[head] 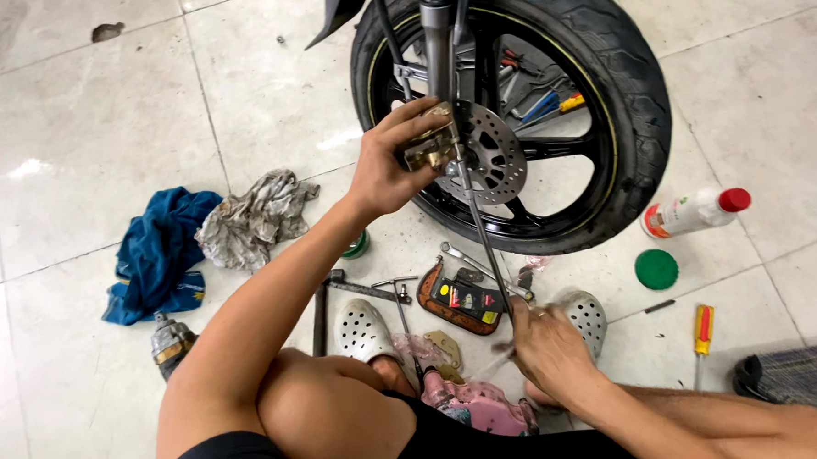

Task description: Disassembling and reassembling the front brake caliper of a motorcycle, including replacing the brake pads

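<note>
A motorcycle front wheel point(622, 73) with black tyre and black cast rim stands ahead, its drilled brake disc point(497, 157) facing me. My left hand point(389, 161) grips a gold brake caliper point(430, 144) held against the disc beside the fork leg point(437, 35). A thin dark hose or cable point(484, 235) runs down from the caliper toward my right hand point(547, 347), which is low near the floor with fingers closed around a small, blurred object. I crouch in white perforated clogs point(362, 331).
On the tiled floor lie a blue cloth point(157, 254), a grey rag point(252, 218), a wrench point(470, 262), a T-handle tool point(400, 299), a brake pad package point(462, 301), a white bottle with red cap point(697, 210), a green lid point(656, 269), a red-handled screwdriver point(703, 329), and a power tool point(170, 343).
</note>
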